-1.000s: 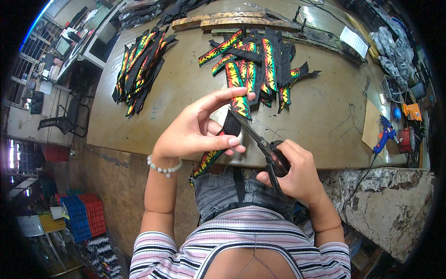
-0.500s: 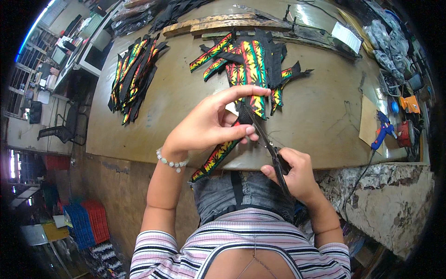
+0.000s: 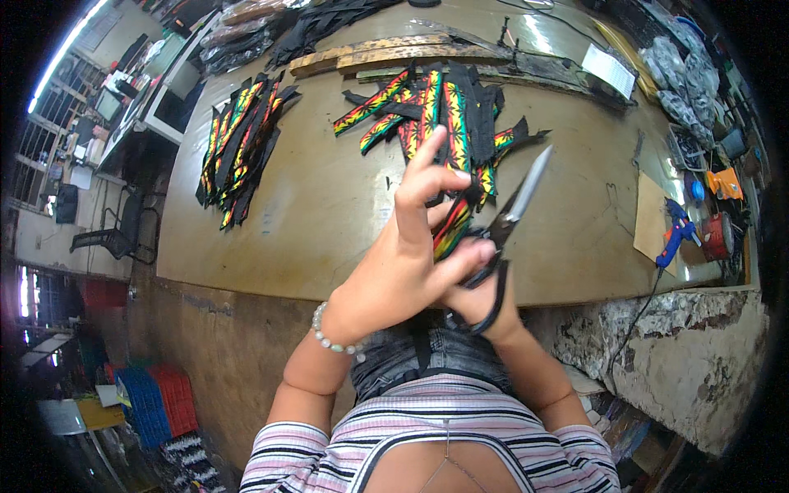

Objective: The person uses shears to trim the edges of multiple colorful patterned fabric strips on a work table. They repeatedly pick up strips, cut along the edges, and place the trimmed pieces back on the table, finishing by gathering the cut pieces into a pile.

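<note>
My left hand [image 3: 394,255], a beaded bracelet at its wrist, is over the near edge of the table with its index finger raised. Behind its fingers and thumb runs a patterned strap [image 3: 454,223] in red, yellow, green and black; the fingers' hold on it is partly hidden. Close against it, my right hand [image 3: 486,306] grips black-handled scissors [image 3: 526,195], blades pointing up and to the right. Beyond both hands lies a pile of similar straps [image 3: 457,123], some showing black sides. A second bundle of straps [image 3: 242,148] lies on the left.
Wooden bars [image 3: 394,54] lie across the far part of the table [image 3: 320,222]. To the right are a blue glue gun [image 3: 677,232] with a trailing cord, brown cardboard [image 3: 649,209] and a red tin [image 3: 717,237]. Plastic-wrapped bundles [image 3: 234,37] sit at the far left.
My hands have come together; the right moved left and down toward the left. The scissors have left the strap's end and swung to point up-right. The strap has risen from my lap.
</note>
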### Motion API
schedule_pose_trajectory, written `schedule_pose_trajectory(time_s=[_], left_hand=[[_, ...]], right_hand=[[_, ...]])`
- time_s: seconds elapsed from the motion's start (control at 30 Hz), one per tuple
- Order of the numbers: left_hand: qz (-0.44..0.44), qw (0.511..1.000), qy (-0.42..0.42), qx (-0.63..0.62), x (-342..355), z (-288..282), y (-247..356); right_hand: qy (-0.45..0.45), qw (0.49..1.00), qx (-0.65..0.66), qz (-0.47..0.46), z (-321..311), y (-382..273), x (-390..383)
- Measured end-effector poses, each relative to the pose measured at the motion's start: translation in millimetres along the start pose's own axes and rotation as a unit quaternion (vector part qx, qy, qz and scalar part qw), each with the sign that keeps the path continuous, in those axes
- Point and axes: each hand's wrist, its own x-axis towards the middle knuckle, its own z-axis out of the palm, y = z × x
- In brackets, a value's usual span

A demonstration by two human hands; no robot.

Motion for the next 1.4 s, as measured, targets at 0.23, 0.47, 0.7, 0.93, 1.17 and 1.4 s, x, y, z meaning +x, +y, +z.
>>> schedule_pose_trajectory(time_s=[0.23, 0.47, 0.7, 0.93, 1.17, 1.4], left_hand=[[-0.098, 0.969, -0.224, 0.037, -20, -51, 22], [-0.148, 0.978, -0.015, -0.149, 3, -83, 38], [-0.24, 0.956, -0.075, -0.149, 9, -82, 39], [-0.239, 0.952, -0.043, -0.186, 12, -72, 30], [-0.241, 0.95, -0.075, -0.185, 15, -73, 24], [-0.219, 0.955, -0.086, -0.183, 14, -67, 20]], right_hand=[[0.132, 0.969, 0.174, -0.113, -47, -33, 32], [-0.184, 0.983, 0.005, -0.012, -37, -22, -4], [-0.257, 0.962, -0.091, 0.004, -46, -44, -5], [-0.257, 0.962, -0.089, 0.026, -45, -55, -7], [-0.271, 0.961, -0.037, 0.041, -51, -54, -7], [-0.203, 0.97, -0.027, 0.129, -53, -54, -20]])
